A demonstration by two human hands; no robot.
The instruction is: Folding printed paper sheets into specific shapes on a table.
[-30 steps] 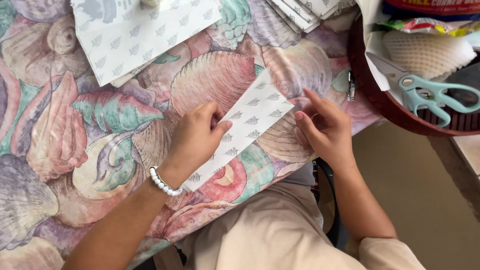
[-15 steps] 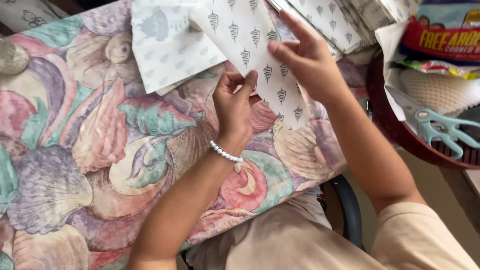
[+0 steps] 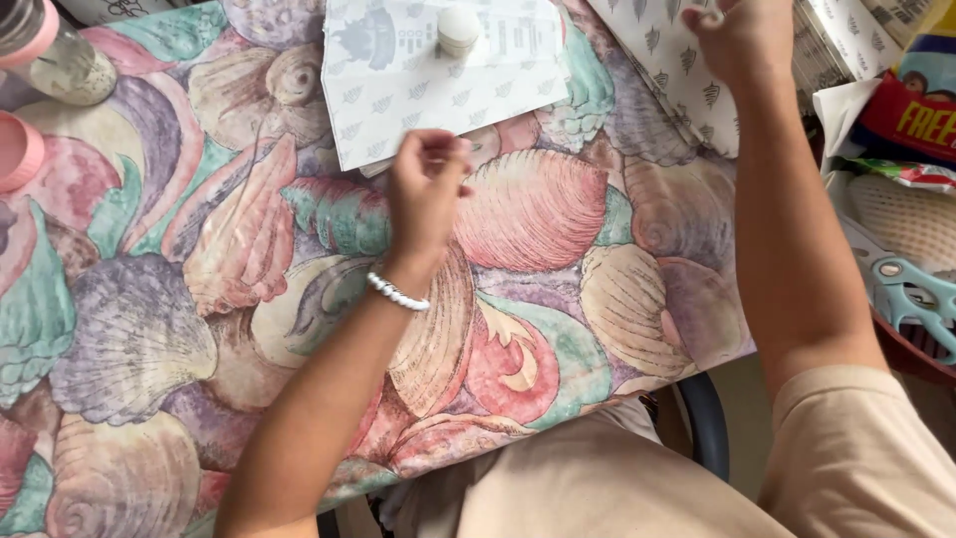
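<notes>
My left hand (image 3: 428, 194) hovers over the shell-print tablecloth (image 3: 299, 299), fingers curled in with nothing visible in them, just below the edge of a white leaf-print sheet (image 3: 398, 90). A small white round cap-like object (image 3: 458, 28) stands on that sheet. My right hand (image 3: 742, 40) is up at the far right edge of the table, fingers pinched on a second leaf-patterned paper (image 3: 662, 75) that lies over a stack of similar sheets (image 3: 832, 50).
A bottle with a pink cap (image 3: 60, 60) and a pink lid (image 3: 15, 149) sit at the far left. On the right, a dark red basket (image 3: 911, 349) holds teal scissors (image 3: 911, 289); a snack packet (image 3: 916, 110) lies beside it. A chair arm (image 3: 707, 428) shows below the table edge.
The patterned paper went from flat on the cloth, to lifted in both hands, to the far right in my right hand. My left hand let go and drew back.
</notes>
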